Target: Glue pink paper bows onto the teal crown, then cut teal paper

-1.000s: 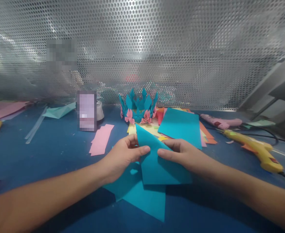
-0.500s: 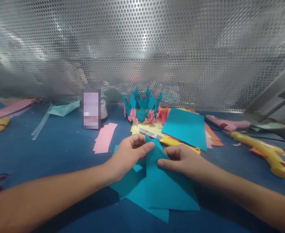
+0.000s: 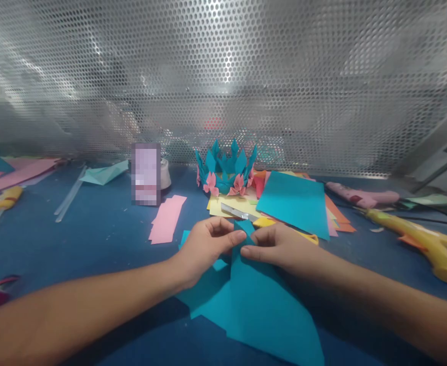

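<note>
A sheet of teal paper (image 3: 263, 300) hangs from both hands, pinched at its upper corner, which is bent over. My left hand (image 3: 210, 244) grips that corner between thumb and fingers. Close beside it, my right hand (image 3: 280, 246) pinches the sheet's right edge, thumb in front and fingers behind. More teal sheets (image 3: 204, 295) lie on the table below and left of the held one. Just beyond the hands is a yellow-handled utility knife (image 3: 242, 212), its handle partly hidden by my right hand. Behind it stands a teal paper crown (image 3: 226, 170) with pink paper flowers.
Stacked coloured paper (image 3: 294, 201) lies to the right of the crown. Farther right are a yellow glue gun (image 3: 417, 244) and a pink glue gun (image 3: 362, 195) with cords. Pink strips (image 3: 167, 218) and a blurred-out phone (image 3: 146, 174) are at left. A perforated metal panel (image 3: 223, 76) closes the back.
The sheet's lower part has swung down and toward me, now curving. My right hand has come closer to my left at the upper corner. The view has shifted slightly.
</note>
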